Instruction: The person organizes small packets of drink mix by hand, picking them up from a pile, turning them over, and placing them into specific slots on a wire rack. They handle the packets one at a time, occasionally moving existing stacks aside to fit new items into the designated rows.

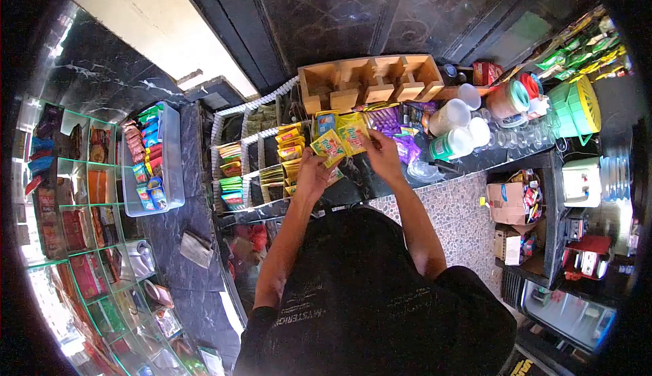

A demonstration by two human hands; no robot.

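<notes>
My left hand is closed on a yellow-green sachet with red print, tilted up in front of my chest. Another yellow sachet is pinched in my right hand, its inner edge meeting or overlapping the first. Both are above the dark counter. Left of my hands, a white-edged divided rack holds upright rows of sachets, among them yellow packs and green packs. A blue packet lies just behind the held sachets.
A wooden compartment box stands at the back, with purple packets in front. Plastic jars and a green bucket line the right side. A clear bin of snacks and glass shelves stand left.
</notes>
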